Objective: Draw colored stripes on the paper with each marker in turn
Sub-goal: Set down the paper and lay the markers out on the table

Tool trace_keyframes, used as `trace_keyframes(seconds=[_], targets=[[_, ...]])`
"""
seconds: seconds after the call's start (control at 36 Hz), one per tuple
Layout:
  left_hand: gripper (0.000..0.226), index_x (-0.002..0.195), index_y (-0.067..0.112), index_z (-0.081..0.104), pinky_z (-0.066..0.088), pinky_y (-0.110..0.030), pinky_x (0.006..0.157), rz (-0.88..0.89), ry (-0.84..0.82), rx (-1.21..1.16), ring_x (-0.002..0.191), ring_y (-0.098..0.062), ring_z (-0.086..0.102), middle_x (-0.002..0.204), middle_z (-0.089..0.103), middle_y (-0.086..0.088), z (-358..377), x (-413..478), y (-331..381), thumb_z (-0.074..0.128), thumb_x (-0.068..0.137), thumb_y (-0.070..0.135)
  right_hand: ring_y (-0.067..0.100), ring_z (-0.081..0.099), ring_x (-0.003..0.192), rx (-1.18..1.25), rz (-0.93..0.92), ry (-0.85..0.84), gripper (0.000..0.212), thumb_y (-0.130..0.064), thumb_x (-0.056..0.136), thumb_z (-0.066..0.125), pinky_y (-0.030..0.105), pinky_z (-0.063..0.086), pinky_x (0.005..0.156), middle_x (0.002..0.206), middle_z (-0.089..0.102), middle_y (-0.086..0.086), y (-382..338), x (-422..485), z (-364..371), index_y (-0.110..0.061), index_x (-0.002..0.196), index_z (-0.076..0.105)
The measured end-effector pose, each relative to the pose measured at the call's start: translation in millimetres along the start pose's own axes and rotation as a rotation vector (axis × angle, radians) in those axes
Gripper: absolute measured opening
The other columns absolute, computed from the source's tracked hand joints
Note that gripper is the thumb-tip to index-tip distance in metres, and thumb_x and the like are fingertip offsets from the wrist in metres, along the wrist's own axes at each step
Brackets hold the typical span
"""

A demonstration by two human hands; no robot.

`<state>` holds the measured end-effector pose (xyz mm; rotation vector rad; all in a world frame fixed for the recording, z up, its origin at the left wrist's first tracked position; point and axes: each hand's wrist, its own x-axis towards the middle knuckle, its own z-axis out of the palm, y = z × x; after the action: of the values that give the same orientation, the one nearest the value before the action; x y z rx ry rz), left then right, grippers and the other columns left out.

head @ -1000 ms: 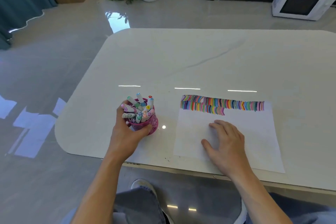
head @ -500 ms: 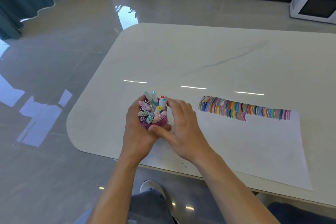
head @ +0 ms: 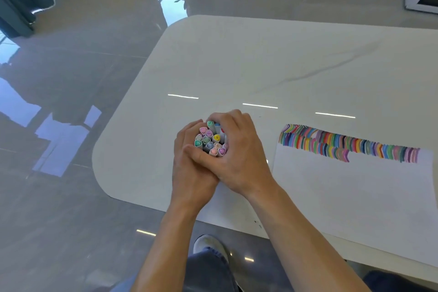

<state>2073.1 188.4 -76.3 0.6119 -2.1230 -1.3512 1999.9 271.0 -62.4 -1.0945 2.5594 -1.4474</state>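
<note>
Near the table's (head: 237, 59) near-left corner, the left hand (head: 189, 170) is wrapping its curled fingers around the left side of an upright bundle of markers (head: 210, 140), whose coloured caps are facing the camera. The right hand (head: 240, 156) is clasping the same bundle from the right, its thumb crossing over the left hand and its fingers curling around the far side. Whatever is holding the bundle below is hidden. To the right, the paper (head: 350, 199) is lying flat on the table, apart from both hands, with the coloured stripes (head: 348, 147) running along its far edge.
</note>
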Motion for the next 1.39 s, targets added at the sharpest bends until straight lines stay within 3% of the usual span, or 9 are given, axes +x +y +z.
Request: trace_keyframes(seconds=[0.11,0.19,0.25,0.39,0.64,0.75,0.89,1.17,1.39], targets=[[0.072,0.114,0.061,0.048,0.055,-0.030,0.091,0.022,-0.011,0.057,0.118,-0.009,0.057,0.131,0.050,0.007,-2,-1,-1,0.084,0.074,0.013,0.010,0.054,0.097,-0.076,-0.003,0.034,0.046,-0.058,0.081,0.070,0.024,0.049,0.075,0.104,0.056,-0.011,-4,2,-1,-0.027,0.114,0.064],[0.061,0.126,0.036,0.055,0.044,-0.005,0.085,0.028,-0.054,0.140,0.116,0.009,0.050,0.133,0.047,0.011,-5,-1,-3,0.083,0.075,0.016,0.010,0.058,0.087,-0.138,-0.018,0.076,0.035,-0.052,0.085,0.063,0.030,0.053,0.066,0.101,0.058,-0.011,-8,4,-2,-0.026,0.108,0.065],[0.061,0.132,0.027,0.056,0.040,0.000,0.082,0.007,-0.075,0.187,0.114,0.012,0.049,0.134,0.044,0.016,-5,-1,-3,0.080,0.077,0.021,0.012,0.059,0.081,-0.163,-0.039,0.086,0.028,-0.047,0.085,0.061,0.033,0.053,0.060,0.098,0.059,-0.010,-11,6,-2,-0.026,0.103,0.064],[0.055,0.133,0.030,0.057,0.041,0.000,0.081,-0.015,-0.076,0.184,0.114,0.005,0.054,0.136,0.043,0.021,-5,-1,0,0.075,0.081,0.028,0.018,0.060,0.075,-0.238,-0.057,0.083,0.024,-0.040,0.087,0.058,0.034,0.052,0.054,0.096,0.058,-0.005,-15,10,1,-0.024,0.103,0.065],[0.051,0.133,0.023,0.056,0.040,0.001,0.078,-0.049,-0.083,0.205,0.107,0.015,0.051,0.132,0.044,0.018,-2,-1,3,0.068,0.084,0.035,0.022,0.054,0.062,-0.309,-0.076,0.140,0.025,-0.039,0.088,0.056,0.027,0.042,0.045,0.086,0.055,0.000,-18,10,6,-0.018,0.099,0.064],[0.065,0.140,0.036,0.047,0.040,0.002,0.078,-0.069,-0.079,0.207,0.112,0.020,0.047,0.134,0.043,0.025,-3,-1,6,0.070,0.080,0.045,0.026,0.051,0.052,-0.287,-0.091,0.185,0.019,-0.031,0.084,0.065,0.027,0.041,0.044,0.081,0.055,0.002,-16,15,6,-0.014,0.092,0.065],[0.088,0.143,0.037,0.040,0.041,0.001,0.083,-0.077,-0.086,0.137,0.117,0.016,0.048,0.140,0.045,0.021,-3,-5,3,0.089,0.070,0.028,0.029,0.054,0.052,-0.164,-0.093,0.301,0.021,-0.032,0.086,0.059,0.036,0.050,0.046,0.081,0.059,0.004,-15,17,-3,-0.012,0.086,0.066],[0.097,0.142,0.044,0.039,0.058,-0.040,0.086,-0.068,-0.064,0.131,0.115,-0.005,0.057,0.131,0.050,0.020,-5,-5,-1,0.093,0.063,0.030,0.023,0.052,0.061,-0.046,0.045,0.406,0.019,-0.031,0.082,0.062,0.032,0.043,0.058,0.068,0.058,-0.001,-14,30,-27,-0.012,0.077,0.061],[0.098,0.144,0.046,0.035,0.050,-0.019,0.088,-0.063,-0.068,0.102,0.117,0.001,0.054,0.132,0.050,0.023,-5,-5,1,0.092,0.066,0.029,0.021,0.062,0.062,0.201,0.281,0.449,0.014,-0.025,0.082,0.064,0.037,0.051,0.061,0.056,0.065,0.002,-3,28,-45,-0.017,0.071,0.065]])
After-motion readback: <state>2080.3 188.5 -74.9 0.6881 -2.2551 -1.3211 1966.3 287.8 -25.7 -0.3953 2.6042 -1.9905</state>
